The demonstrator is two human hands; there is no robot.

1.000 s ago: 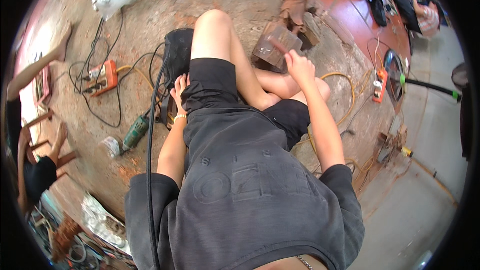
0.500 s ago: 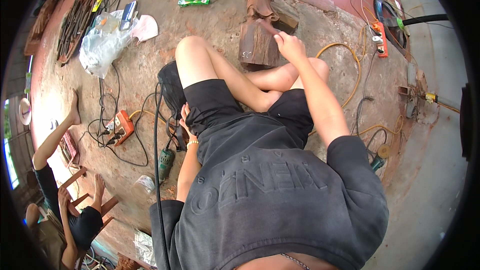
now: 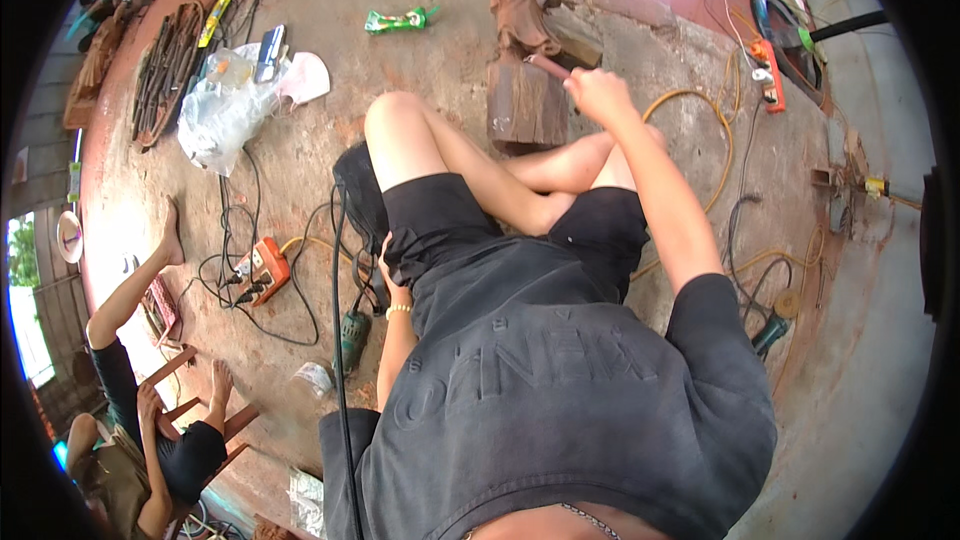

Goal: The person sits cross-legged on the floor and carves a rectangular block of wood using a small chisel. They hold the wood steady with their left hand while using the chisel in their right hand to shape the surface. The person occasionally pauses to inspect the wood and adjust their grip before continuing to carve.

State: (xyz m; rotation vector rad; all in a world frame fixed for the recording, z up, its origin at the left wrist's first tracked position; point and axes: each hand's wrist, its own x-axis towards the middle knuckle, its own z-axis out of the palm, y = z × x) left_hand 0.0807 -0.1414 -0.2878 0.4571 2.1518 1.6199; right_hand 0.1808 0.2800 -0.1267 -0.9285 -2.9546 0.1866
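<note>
A carved brown wooden figure (image 3: 522, 15) on a block-like wooden base (image 3: 526, 105) lies on the floor beyond my crossed legs. My right hand (image 3: 600, 97) is closed round a short, brown stick-like tool (image 3: 553, 66). Its pale tip points left, close to where the figure meets the base; whether it touches the wood I cannot tell. My left hand (image 3: 390, 265) is low at my left thigh, against the dark shorts, below a black bag-like thing (image 3: 360, 185). Its fingers are mostly hidden.
A green power tool (image 3: 352, 335) and an orange power strip (image 3: 262, 272) with tangled cables lie left. Beyond are a plastic bag (image 3: 215, 125) and a tray of slim tools (image 3: 165, 75). Another person (image 3: 150, 450) sits lower left. Another power tool (image 3: 772, 328) lies right.
The whole view has shifted slightly, so things sit a little further right and lower. The tool in my right hand was blurred and now shows sharper. My left hand stays by my thigh.
</note>
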